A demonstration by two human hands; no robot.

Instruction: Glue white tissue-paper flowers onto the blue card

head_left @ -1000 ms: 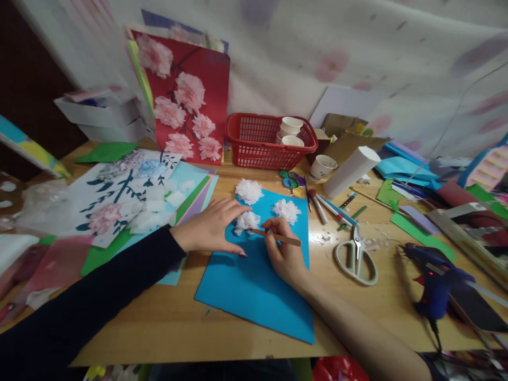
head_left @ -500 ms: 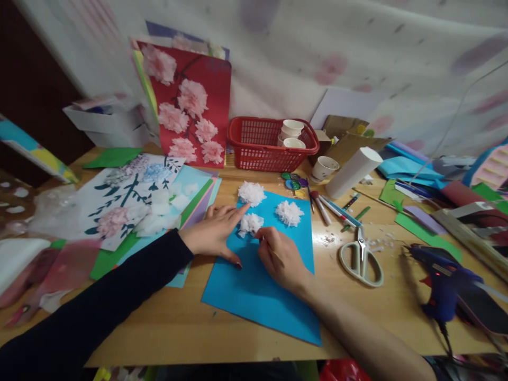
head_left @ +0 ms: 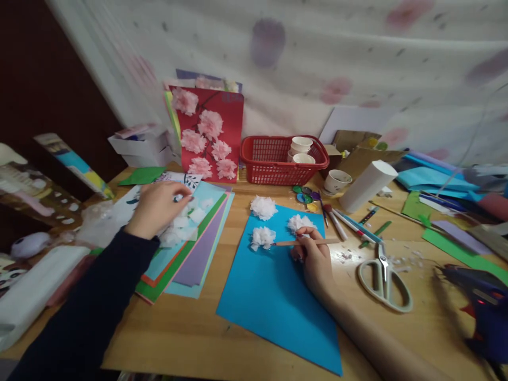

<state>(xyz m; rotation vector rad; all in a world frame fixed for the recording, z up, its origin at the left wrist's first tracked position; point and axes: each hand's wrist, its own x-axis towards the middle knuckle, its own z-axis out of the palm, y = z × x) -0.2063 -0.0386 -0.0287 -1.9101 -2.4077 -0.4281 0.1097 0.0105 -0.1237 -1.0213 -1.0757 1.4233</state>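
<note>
A blue sheet [head_left: 278, 296] lies on the wooden table, with three white tissue-paper flowers near its top: one at the upper left corner [head_left: 263, 207], one below it [head_left: 262, 238] and one at the right [head_left: 300, 223]. My right hand [head_left: 315, 259] is closed on a thin wooden stick [head_left: 286, 243], whose dark tip points left beside the lower flower. Over the stacked coloured papers on the left, my left hand [head_left: 161, 206] has its fingers bent together above white tissue pieces [head_left: 182, 227]; what they hold, if anything, is too small to name.
Behind the sheet stand a red basket [head_left: 273, 172] with paper cups and a red flower picture [head_left: 212, 132]. To the right are a paper cup [head_left: 337, 181], a white roll [head_left: 369, 185], pens, scissors [head_left: 384, 280] and a blue glue gun [head_left: 476, 296].
My left hand has left the sheet and moved left to the tissue pieces. My right hand has shifted right, and the stick now shows lying sideways in it. The view has shifted.
</note>
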